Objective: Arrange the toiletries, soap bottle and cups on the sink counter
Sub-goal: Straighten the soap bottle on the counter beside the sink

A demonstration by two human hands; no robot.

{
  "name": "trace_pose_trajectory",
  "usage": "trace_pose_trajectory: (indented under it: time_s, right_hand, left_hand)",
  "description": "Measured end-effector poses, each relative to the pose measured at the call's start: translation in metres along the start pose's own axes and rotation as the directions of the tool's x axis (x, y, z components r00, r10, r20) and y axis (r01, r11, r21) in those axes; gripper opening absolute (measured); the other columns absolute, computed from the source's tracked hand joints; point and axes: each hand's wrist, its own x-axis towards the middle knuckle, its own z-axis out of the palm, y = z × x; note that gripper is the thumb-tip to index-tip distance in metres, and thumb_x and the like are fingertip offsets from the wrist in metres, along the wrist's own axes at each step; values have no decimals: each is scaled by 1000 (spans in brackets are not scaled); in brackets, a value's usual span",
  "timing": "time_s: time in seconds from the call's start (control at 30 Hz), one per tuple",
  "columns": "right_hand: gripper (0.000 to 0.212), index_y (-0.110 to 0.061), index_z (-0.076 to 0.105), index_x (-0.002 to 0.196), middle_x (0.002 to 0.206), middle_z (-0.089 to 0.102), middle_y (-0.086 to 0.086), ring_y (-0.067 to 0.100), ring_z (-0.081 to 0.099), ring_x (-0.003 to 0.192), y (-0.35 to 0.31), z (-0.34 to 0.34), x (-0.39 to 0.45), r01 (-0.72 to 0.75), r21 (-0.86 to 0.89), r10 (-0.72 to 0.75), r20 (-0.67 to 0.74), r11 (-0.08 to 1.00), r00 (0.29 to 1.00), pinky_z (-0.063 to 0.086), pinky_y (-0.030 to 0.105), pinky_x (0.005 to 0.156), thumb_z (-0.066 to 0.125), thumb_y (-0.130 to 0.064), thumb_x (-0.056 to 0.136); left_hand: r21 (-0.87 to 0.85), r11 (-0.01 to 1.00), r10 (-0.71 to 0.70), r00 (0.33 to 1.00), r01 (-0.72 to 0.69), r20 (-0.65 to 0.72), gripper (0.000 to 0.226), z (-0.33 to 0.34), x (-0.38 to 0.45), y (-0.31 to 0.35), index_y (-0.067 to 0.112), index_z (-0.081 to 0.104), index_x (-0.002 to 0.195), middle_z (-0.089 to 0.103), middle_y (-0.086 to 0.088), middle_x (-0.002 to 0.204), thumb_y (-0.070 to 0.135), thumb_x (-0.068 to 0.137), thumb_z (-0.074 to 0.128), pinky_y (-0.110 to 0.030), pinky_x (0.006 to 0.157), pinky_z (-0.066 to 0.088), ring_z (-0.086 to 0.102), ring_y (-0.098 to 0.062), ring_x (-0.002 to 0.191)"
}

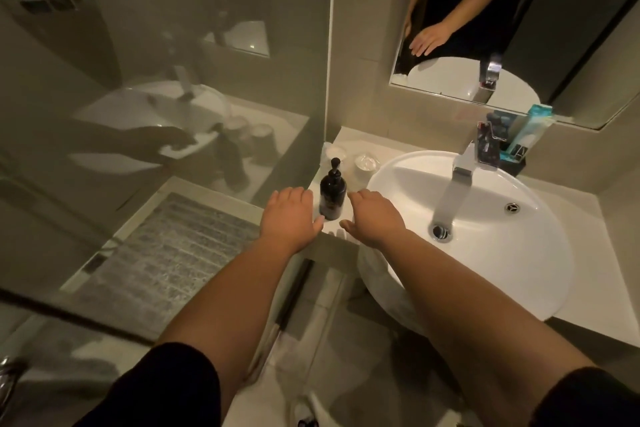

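A black pump soap bottle [332, 191] stands upright on the white counter [349, 142], left of the basin. My left hand [292, 215] rests just left of the bottle and my right hand [374, 217] just right of it, both palm down with fingers apart and holding nothing. Whether they touch the bottle I cannot tell. Behind the bottle stand two upturned clear cups [365, 163], one further back [335, 151]. A dark holder with toiletries [516, 149], including a teal tube, sits behind the tap at the back right.
The round white basin [540, 253] with a chrome tap [457, 180] fills the counter's middle. A glass shower screen [173, 97] stands close on the left, a wall mirror [519, 28] hangs above. Floor tiles lie below the counter's front edge.
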Motion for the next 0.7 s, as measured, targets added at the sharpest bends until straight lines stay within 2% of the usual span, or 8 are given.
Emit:
trace_pose_trajectory:
  time_s: [0.23, 0.47, 0.7]
  right_hand:
    - [56, -18, 50, 132, 127, 58, 8, 27, 57, 111, 4, 10, 33, -61, 53, 59, 35, 997, 998, 48, 37, 94, 62, -47, 86]
    - [56, -16, 48, 132, 124, 57, 10, 29, 54, 112, 11, 17, 63, -54, 115, 46, 75, 992, 996, 47, 39, 95, 64, -42, 84]
    - [52, -16, 51, 129, 122, 59, 11, 29, 56, 110, 22, 24, 85, -44, 189, 23, 112, 981, 993, 45, 36, 92, 68, -34, 83]
  left_hand:
    - [-47, 998, 36, 999, -35, 28, 48, 15, 28, -6, 15, 48, 121, 56, -6, 121, 50, 89, 43, -43, 103, 37, 50, -26, 116]
    - [-65, 998, 22, 997, -17, 71, 47, 32, 56, -7, 16, 49, 120, 58, -4, 121, 51, 88, 48, -41, 98, 36, 52, -25, 114]
    - [-158, 987, 11, 986, 16, 169, 56, 37, 86, -3, 15, 36, 140, 53, -5, 136, 42, 93, 51, -45, 112, 28, 46, -26, 127]
